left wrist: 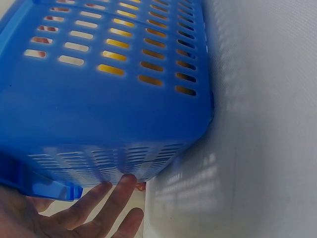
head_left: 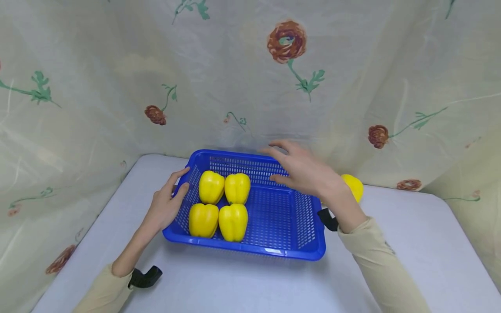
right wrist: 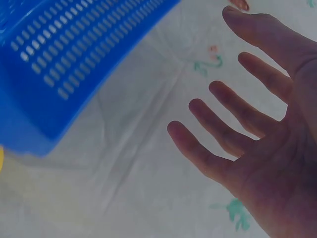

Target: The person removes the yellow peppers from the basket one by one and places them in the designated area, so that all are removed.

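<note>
While both hands [head_left: 164, 206] [head_left: 303, 169] flank it, the basket [head_left: 270, 215] holds four peppers [head_left: 233, 221].

Above the right half of the blue basket [head_left: 242, 247], the way down lies open beneath the right grip [head_left: 299, 167]. Four yellow peppers [head_left: 233, 222] block the left half; the left grip [head_left: 166, 204] occupies the left rim. Clearance around the fifth pepper [head_left: 354, 187], partly hidden, is hard to judge.

Four yellow peppers [head_left: 233, 221] in a blue perforated basket [head_left: 270, 213]

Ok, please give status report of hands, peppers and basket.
Left hand touches basket; right hand empty, above it. Four peppers inside; another outside, partly hidden by right wrist.
</note>
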Tool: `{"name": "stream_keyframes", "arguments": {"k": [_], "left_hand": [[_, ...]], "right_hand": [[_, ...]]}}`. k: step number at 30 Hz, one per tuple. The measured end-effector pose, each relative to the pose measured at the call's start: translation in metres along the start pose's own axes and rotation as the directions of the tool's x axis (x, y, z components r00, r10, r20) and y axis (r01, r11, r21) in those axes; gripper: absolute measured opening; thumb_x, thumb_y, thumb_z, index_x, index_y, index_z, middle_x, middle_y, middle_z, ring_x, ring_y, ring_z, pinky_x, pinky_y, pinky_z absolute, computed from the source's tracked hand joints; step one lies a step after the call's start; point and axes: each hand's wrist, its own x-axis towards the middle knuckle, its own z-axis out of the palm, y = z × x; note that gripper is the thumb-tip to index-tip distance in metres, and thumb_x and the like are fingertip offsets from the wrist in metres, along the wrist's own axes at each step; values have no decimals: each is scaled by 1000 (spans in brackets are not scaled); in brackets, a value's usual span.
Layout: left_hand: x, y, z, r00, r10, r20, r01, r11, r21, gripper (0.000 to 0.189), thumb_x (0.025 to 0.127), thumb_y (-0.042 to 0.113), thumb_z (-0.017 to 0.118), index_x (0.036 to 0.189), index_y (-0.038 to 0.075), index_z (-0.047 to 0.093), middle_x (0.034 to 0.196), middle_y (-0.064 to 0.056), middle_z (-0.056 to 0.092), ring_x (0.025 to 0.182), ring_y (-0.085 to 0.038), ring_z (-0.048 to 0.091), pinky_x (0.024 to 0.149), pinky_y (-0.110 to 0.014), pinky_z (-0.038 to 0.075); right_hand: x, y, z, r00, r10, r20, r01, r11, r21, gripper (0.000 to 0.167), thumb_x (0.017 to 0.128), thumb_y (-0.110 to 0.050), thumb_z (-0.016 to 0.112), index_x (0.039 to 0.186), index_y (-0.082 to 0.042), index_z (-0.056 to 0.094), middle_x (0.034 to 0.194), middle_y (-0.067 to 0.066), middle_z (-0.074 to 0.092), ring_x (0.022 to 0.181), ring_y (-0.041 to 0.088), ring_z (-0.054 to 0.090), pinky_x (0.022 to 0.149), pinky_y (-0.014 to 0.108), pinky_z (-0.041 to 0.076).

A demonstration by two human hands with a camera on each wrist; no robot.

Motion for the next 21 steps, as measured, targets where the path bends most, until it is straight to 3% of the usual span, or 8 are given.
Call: {"name": "stream_keyframes", "arguments": {"k": [4,11,21], "left_hand": [[0,0,0,1000,-5,0,5,1000,-1,54,117,36,39,170,27,32,163,-29,50,140,-57,59,108,-75,51],[-1,-1,1,1000,-19,3,19,1000,-12,54,117,36,39,170,28,32,157,-31,56,133,-54,64,106,-71,56],[1,0,1,1000,-15,-5,15,1000,-6,54,117,36,40,170,28,32,159,-31,54,136,-57,62,106,-73,54]], "right_hand": [[13,-9,7,998,-29,50,28,1000,7,68,100,-29,79,161,-24,50,165,16,48,148,41,52,120,62,50],[36,-23,22,990,-46,134,43,999,22,63,103,-29,75,161,-27,50,168,13,44,152,41,48,124,70,41],[60,-35,46,974,-80,212,83,997,-2,65,101,-27,77,161,-27,50,169,12,44,152,40,48,125,70,41]]}}
